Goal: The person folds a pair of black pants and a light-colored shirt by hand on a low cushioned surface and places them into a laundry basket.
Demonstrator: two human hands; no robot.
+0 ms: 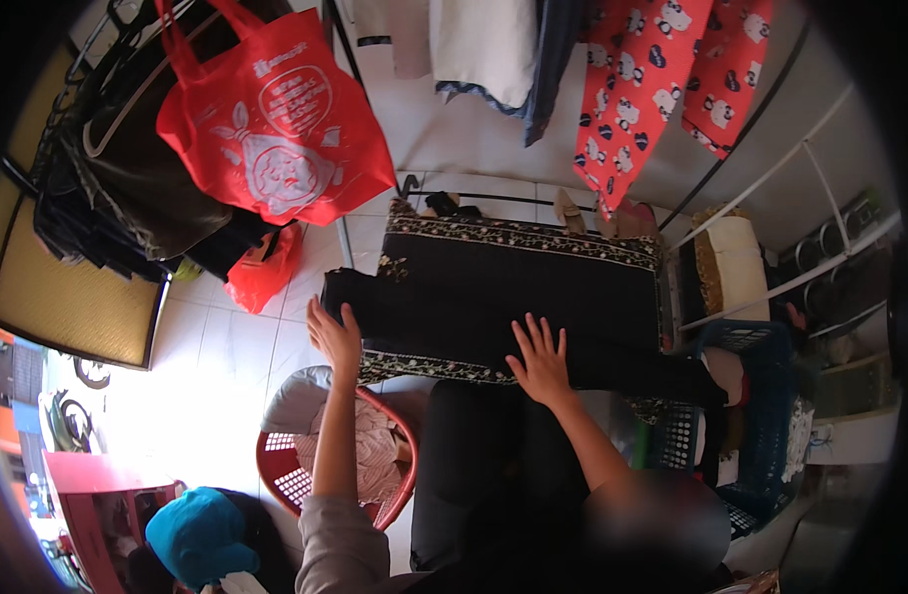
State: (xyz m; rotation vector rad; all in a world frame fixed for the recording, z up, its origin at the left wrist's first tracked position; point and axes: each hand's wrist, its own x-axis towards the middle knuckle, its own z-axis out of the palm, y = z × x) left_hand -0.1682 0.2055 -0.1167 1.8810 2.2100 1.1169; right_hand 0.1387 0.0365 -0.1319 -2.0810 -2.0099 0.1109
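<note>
A black garment [439,312] lies spread across a low board in front of me. Its dark folds run from the left end to the right, where they hang over the side. Beneath it is a dark cover with a floral border [528,241], seen along the far and near edges. My left hand [335,334] is at the garment's left end, thumb apart from the fingers, against the edge of the black cloth. Fingers spread, my right hand [541,364] rests palm down on the garment near the board's front edge. Neither hand grips anything.
A red laundry basket [405,460] with striped cloth stands at lower left; a blue basket [765,416] with clothes stands right. A red tote bag [283,119] and dark clothes [134,163] hang upper left. Patterned red cloth [632,96] hangs above. A white metal frame [765,178] rises right.
</note>
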